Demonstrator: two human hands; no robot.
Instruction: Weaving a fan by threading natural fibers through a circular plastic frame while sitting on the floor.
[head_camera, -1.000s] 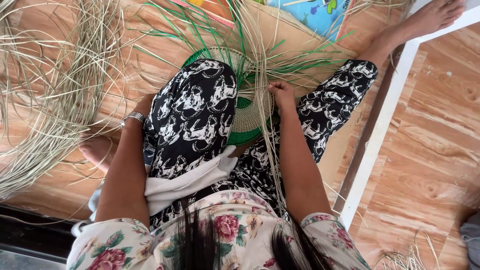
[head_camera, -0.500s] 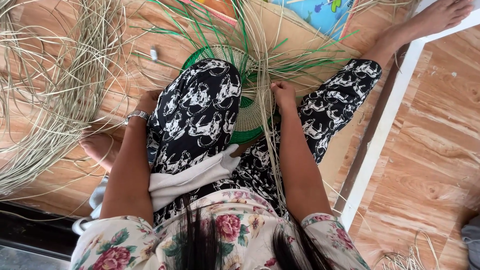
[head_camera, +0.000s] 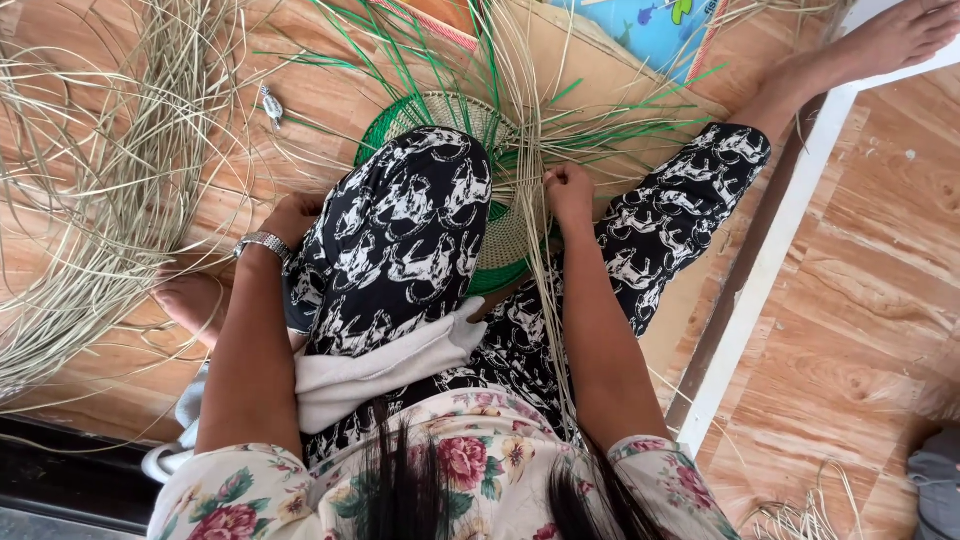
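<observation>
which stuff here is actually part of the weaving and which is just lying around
In the work:
- round green and tan woven piece between the knees
- tan strands gripped by the right hand
- green strands fanning from its rim
- left hand, beside the raised knee

Lying about:
- loose straw pile on the floor
- small silvery object
- blue picture mat
- white cloth on the lap

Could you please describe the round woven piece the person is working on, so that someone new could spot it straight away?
Start at the raised knee in black-and-white trousers in the middle of the wooden floor. The woven disc lies just beyond and under it, beside the right hand. Unlike the loose pale straw pile to the left, it is a tight round weave, pale with green rings, with green strands fanning out.
</observation>
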